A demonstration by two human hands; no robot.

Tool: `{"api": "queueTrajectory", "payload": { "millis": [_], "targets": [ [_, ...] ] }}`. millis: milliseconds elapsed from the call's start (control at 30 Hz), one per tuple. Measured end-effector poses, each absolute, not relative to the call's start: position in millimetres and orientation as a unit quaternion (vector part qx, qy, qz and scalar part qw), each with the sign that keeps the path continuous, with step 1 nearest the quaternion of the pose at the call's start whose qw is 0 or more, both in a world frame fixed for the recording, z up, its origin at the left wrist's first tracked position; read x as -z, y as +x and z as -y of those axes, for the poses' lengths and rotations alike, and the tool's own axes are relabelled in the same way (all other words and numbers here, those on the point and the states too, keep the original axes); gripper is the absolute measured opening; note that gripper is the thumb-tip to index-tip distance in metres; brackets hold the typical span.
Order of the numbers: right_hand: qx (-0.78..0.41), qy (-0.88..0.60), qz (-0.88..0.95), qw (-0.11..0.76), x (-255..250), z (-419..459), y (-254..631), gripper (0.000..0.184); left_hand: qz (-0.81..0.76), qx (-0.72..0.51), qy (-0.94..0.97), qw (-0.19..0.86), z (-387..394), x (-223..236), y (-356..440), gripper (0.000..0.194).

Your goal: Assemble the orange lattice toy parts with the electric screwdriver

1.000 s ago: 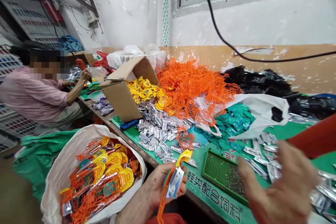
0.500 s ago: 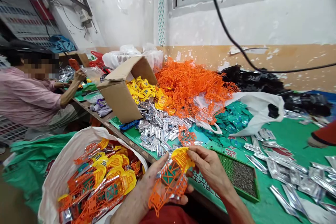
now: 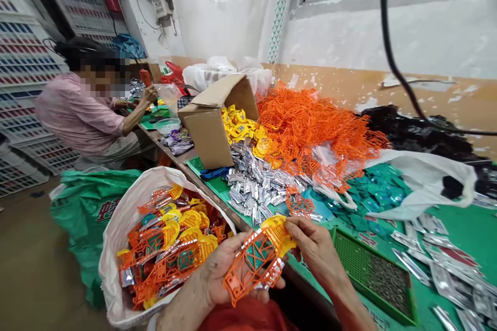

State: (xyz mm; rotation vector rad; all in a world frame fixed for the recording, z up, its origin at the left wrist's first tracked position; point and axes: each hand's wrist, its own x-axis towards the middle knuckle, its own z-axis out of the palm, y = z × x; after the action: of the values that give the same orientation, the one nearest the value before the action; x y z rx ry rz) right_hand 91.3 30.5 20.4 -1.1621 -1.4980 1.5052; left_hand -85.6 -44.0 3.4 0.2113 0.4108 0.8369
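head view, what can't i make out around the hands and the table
All in the head view:
Palm of the left hand: partly hidden by the orange-and-yellow plastic assembly.
Bottom of the white sack: covered by the heaped assemblies.
Exact shape of the grey pieces in the green tray: too small.
Upper end of the black cable: cut off by the top edge.

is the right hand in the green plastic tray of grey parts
No, the right hand pinches the yellow plastic piece, while the left hand holds the orange plastic lattice frame.
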Motion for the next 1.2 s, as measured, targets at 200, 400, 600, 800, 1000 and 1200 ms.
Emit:
{"api": "queueTrajectory", "payload": {
  "millis": [200, 400, 600, 800, 1000, 1200],
  "targets": [
    [-0.6, -0.431, 0.582, 0.341, -18, -28, 81, 0.046, -0.178, -0.415, 0.092, 0.887, 49, -6, -94, 0.051],
    [-0.644, -0.428, 0.542, 0.329, -14, -24, 67, 0.048, -0.198, -0.429, 0.087, 0.877, 57, -4, -104, 0.053],
    [-0.67, -0.437, 0.518, 0.303, -3, -23, 58, 0.052, -0.211, -0.448, 0.085, 0.864, 64, -6, -112, 0.052],
    [-0.692, -0.425, 0.502, 0.297, 10, -25, 49, 0.051, -0.21, -0.461, 0.078, 0.859, 66, 5, -119, 0.06],
    [-0.677, -0.48, 0.479, 0.286, 15, -25, 45, 0.051, -0.19, -0.47, 0.106, 0.856, 66, 24, -122, 0.062],
    [-0.672, -0.513, 0.496, 0.198, 11, -30, 30, 0.06, -0.238, -0.477, 0.097, 0.84, 71, 46, -133, 0.078]
  ]
}}
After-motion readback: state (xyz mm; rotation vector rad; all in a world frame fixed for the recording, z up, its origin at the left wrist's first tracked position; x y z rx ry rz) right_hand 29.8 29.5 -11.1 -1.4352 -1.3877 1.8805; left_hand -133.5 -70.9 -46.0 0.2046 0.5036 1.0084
